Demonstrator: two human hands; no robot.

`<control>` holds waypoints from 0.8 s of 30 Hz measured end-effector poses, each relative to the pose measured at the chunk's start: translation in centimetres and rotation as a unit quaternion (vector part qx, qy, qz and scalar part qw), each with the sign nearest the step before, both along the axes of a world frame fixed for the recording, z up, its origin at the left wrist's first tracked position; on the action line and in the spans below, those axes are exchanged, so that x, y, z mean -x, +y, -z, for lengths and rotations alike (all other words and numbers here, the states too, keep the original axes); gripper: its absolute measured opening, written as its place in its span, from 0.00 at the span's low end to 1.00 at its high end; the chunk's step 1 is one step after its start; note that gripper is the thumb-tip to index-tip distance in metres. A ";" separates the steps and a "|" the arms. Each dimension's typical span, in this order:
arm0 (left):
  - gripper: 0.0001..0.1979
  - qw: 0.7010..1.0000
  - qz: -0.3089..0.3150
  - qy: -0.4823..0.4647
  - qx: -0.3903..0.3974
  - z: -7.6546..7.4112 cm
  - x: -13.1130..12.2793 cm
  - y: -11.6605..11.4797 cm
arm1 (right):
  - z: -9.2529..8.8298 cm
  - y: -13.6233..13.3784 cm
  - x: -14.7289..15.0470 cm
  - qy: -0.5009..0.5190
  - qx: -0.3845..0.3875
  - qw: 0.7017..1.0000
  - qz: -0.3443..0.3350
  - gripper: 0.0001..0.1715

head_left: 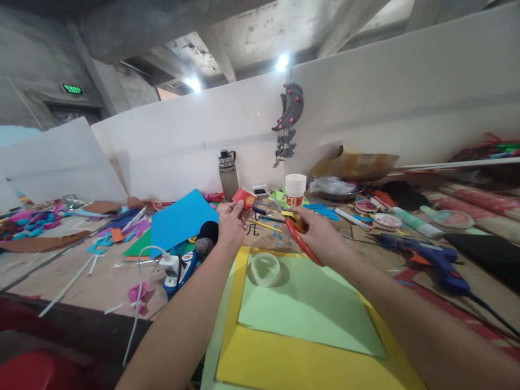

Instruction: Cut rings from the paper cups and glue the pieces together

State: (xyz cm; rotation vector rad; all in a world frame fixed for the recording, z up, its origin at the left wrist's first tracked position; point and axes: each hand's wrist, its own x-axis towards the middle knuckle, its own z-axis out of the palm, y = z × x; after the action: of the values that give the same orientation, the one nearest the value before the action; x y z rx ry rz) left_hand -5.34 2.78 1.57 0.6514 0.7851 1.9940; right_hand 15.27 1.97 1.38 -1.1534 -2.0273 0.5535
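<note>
My left hand (233, 219) pinches a small red paper piece (242, 197) with a gold print, much like the print on the nearby paper cups. My right hand (314, 230) is closed around the orange-red handle of a pair of scissors (299, 242). The dark blades point left toward my left hand, apart from the red piece. Just behind my right hand stands a stack of white paper cups (296, 185) with red printing low down. Below both hands, a roll of clear tape (265, 270) lies on light green sheets (309, 314) over yellow sheets (260, 355).
A grey bottle (228, 176) stands at the back by the white partition. Left are a blue sheet (182, 219) and a blue power strip (181, 273) with a plugged cable. A blue glue gun (441, 268) lies right, its cord running to the edge. A metal bowl (337, 194) sits behind.
</note>
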 end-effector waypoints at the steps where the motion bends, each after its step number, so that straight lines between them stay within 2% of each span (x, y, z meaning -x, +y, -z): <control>1: 0.10 1.000 -0.003 0.005 -0.001 0.0 0.0 0.0 | -0.2 -0.2 0.0 -0.007 -0.002 1.000 0.003 0.30; 6: 0.13 1.000 -0.006 0.009 -0.018 -0.1 0.0 -0.1 | -1.0 -0.9 0.1 -0.040 -0.010 0.999 -0.028 0.28; 10: 0.12 0.999 -0.023 0.009 -0.026 -0.4 0.0 -0.3 | -0.8 -1.6 0.4 -0.047 -0.009 0.997 -0.068 0.25; 13: 0.10 0.999 -0.023 0.012 -0.033 -0.5 -0.2 -0.4 | -0.6 -1.9 0.4 -0.065 0.009 0.995 -0.070 0.22; 24: 0.04 0.999 0.031 -0.024 -0.014 -0.2 -0.6 -0.2 | -0.4 -2.0 0.6 -0.076 0.011 0.994 -0.076 0.23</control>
State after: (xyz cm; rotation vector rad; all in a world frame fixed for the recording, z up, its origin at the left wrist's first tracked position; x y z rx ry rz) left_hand -4.69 2.57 1.80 0.6348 0.7028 1.9599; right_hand 14.69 -0.06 1.74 -1.0884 -2.2593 0.5791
